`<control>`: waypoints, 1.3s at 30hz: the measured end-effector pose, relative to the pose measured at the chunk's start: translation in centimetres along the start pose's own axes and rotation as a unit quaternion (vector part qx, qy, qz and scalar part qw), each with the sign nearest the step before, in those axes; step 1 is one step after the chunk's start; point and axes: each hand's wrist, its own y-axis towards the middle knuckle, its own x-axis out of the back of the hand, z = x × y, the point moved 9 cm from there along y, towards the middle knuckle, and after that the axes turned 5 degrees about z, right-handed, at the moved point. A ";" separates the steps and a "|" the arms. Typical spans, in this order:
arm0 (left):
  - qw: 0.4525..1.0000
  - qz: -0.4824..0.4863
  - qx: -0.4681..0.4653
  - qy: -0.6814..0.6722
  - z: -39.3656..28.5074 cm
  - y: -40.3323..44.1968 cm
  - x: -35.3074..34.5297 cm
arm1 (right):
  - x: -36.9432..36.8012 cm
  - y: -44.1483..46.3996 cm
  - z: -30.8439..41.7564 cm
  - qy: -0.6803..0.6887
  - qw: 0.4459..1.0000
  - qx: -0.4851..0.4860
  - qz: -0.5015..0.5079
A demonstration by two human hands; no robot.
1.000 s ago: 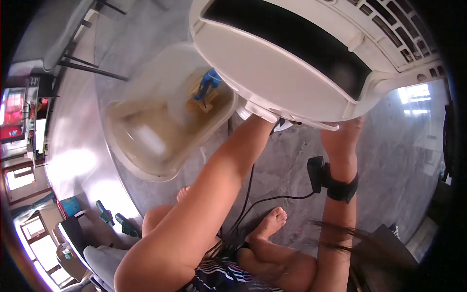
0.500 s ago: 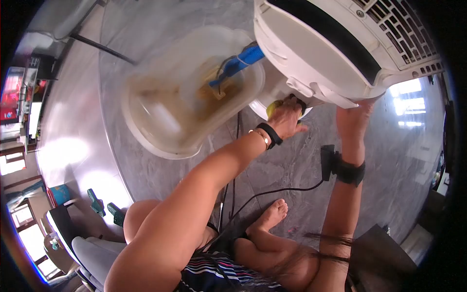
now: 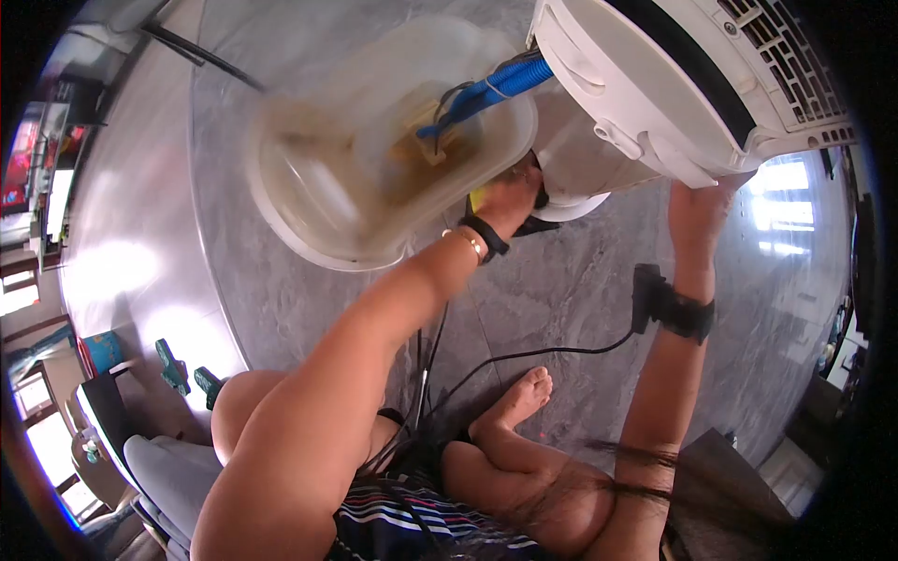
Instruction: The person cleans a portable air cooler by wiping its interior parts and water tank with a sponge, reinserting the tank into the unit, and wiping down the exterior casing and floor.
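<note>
My left hand [image 3: 510, 201] is closed around something yellow and black [image 3: 479, 199], partly covered by my fingers and smeared by motion. It is low beside the white round base [image 3: 572, 208] of a large white appliance [image 3: 645, 84], close to the rim of a translucent tub [image 3: 327, 257]. My right hand [image 3: 703, 210] reaches up to the appliance's lower edge, and its fingers are hidden behind that edge. A blue ribbed hose [image 3: 496, 91] runs from the appliance into the tub, where a yellowish block [image 3: 435, 136] sits in brownish water.
A black cable [image 3: 552, 352] trails over the grey marbled floor [image 3: 561, 280] to the strap on my right wrist. My bare foot [image 3: 514, 402] rests below it. Green slippers [image 3: 173, 366] and a grey chair [image 3: 168, 477] are at the left.
My left hand has moved left, from in front of the round base to between it and the tub. The view has shifted slightly. My right hand stays at the appliance's edge.
</note>
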 end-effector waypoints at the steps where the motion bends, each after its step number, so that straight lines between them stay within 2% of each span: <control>1: 0.999 -0.034 -0.037 0.011 0.8 0.8 0.1 | 0.0 0.1 -0.5 -0.019 1.000 -0.017 0.010; 2: 0.995 -0.068 -0.074 0.023 1.1 1.2 0.8 | -0.1 0.1 -0.8 -0.038 0.998 -0.035 0.020; 3: 0.995 -0.069 -0.072 0.023 1.2 1.2 0.7 | -0.1 0.2 -0.7 -0.037 0.999 -0.033 0.020; 5: 0.998 0.029 -0.027 0.038 2.1 1.5 -0.9 | 0.2 0.3 -0.1 -0.014 1.000 -0.014 0.005; 6: 0.998 0.027 -0.028 0.040 1.6 1.5 -0.7 | 0.3 0.2 -0.2 -0.013 1.000 -0.013 0.003; 8: 0.990 0.099 0.020 0.097 0.8 0.6 -2.0 | 0.0 0.0 -0.9 -0.084 0.996 -0.018 0.026; 9: 0.989 0.039 -0.035 0.141 -0.4 -0.8 -1.5 | -0.2 -0.1 -1.1 -0.082 0.996 -0.017 0.024; 10: 0.989 0.026 -0.052 0.139 -0.3 -1.5 -1.7 | 0.1 -0.3 -1.4 -0.028 0.999 -0.015 -0.012; 12: 0.994 -0.037 -0.040 0.091 -0.1 -0.4 -0.7 | 0.3 -0.4 -2.2 0.028 0.998 -0.018 -0.048; 14: 0.995 0.090 -0.022 0.030 0.5 1.3 -1.8 | 0.1 -0.6 -2.0 -0.015 1.000 0.016 -0.014; 15: 0.991 0.137 -0.001 0.004 0.6 2.1 -2.3 | -0.3 -0.4 -1.7 -0.074 0.996 0.003 0.042; 16: 0.991 0.136 -0.003 0.001 -0.2 2.3 -1.7 | -0.3 -0.6 -1.5 -0.078 0.996 0.004 0.041; 18: 0.987 0.157 0.038 0.005 -1.2 1.7 -1.1 | -0.1 -0.8 -2.8 -0.050 0.995 -0.074 0.035; 19: 0.999 -0.001 0.027 0.020 -0.8 0.4 -1.5 | 0.1 -0.6 -2.5 -0.052 0.996 -0.070 0.033; 20: 0.988 0.003 -0.011 0.157 -2.1 -0.9 -1.5 | 0.3 -0.4 -1.8 -0.090 0.995 -0.038 0.031; 22: 0.987 -0.014 -0.012 0.162 -1.9 -1.4 -1.3 | 0.1 -0.3 -1.7 -0.123 0.992 -0.007 0.031; 24: 0.991 0.031 0.024 0.125 -1.4 0.2 0.0 | -0.4 -0.6 -2.0 -0.183 0.982 0.027 0.048; 25: 0.993 0.061 0.019 0.099 -0.7 1.1 -0.4 | -0.4 -0.8 -3.0 -0.065 0.996 -0.045 0.045; 26: 0.989 0.121 0.058 0.060 -0.3 1.8 -0.8 | -0.5 -0.9 -2.7 -0.066 0.996 -0.044 0.044; 28: 0.985 0.134 0.080 0.068 -0.8 1.4 -0.9 | -0.4 -1.0 -2.7 -0.064 0.995 -0.058 0.052; 29: 0.988 0.102 0.086 0.073 -1.0 0.8 -1.2 | -0.2 -0.8 -2.3 -0.134 0.989 -0.021 0.054; 32: 0.990 0.056 0.064 0.115 -1.2 -0.8 -2.7 | -0.1 -0.7 -1.5 -0.065 0.997 -0.028 0.041; 33: 0.995 0.008 0.086 0.058 -0.2 -0.6 -2.7 | -0.1 -0.6 -2.0 -0.063 0.997 -0.032 0.040; 34: 0.994 -0.037 0.106 -0.001 0.9 -0.8 -2.8 | -0.2 -0.6 -2.1 -0.128 0.991 -0.003 0.044; 35: 0.994 0.037 0.035 0.100 -0.5 0.1 -1.2 | -0.4 -0.9 -1.8 -0.193 0.979 0.027 0.052; 36: 0.997 0.027 0.062 0.042 0.6 0.8 -1.2 | -0.6 -0.9 -1.6 -0.194 0.979 0.025 0.056; 38: 0.984 0.137 0.111 0.009 0.9 2.4 -0.8 | -0.1 -0.5 -1.3 -0.101 0.994 -0.020 0.038; 39: 0.984 0.136 0.110 0.006 0.8 2.3 -0.9 | 0.0 -0.5 -1.5 -0.065 0.997 -0.025 0.036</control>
